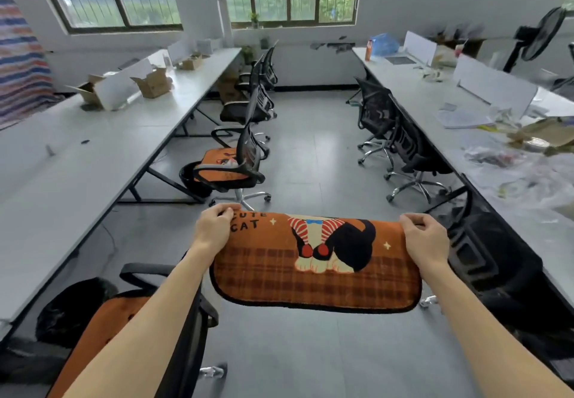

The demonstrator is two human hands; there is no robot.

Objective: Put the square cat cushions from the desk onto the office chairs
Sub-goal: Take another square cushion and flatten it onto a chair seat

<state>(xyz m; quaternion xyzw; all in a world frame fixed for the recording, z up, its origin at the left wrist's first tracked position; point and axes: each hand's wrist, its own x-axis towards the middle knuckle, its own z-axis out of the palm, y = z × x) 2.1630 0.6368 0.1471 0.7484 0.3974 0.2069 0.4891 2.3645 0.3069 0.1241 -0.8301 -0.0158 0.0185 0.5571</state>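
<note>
Grey floor tiles (310, 136) run down the aisle I stand in, between two long white desks. The left desk (93, 136) carries open cardboard boxes (152, 82) toward its far end. The right desk (435, 108) is strewn with paper and plastic wrap. Black mesh office chairs line both sides.

Close on my right, the right chair (484, 258) stands against its desk, backrest toward the aisle. At my lower left, the near chair (186, 320) already has the orange near cushion (102, 329) on its seat, partly behind my left forearm. Further up the left row, the far chair (245, 155) has the far cushion (214, 157), the same orange, on its seat, seen past the backrest.

Between the rows, over the floor, I hold the cat cushion (310, 276) out in front of me. It is orange plush with a plaid lower half, a black cat in striped stockings and the words CUTE CAT. It hangs from its top edge, touching no chair or desk. My left hand (214, 226) pinches the upper left corner, fingers curled over the edge. My right hand (425, 239) grips the upper right corner the same way.
</note>
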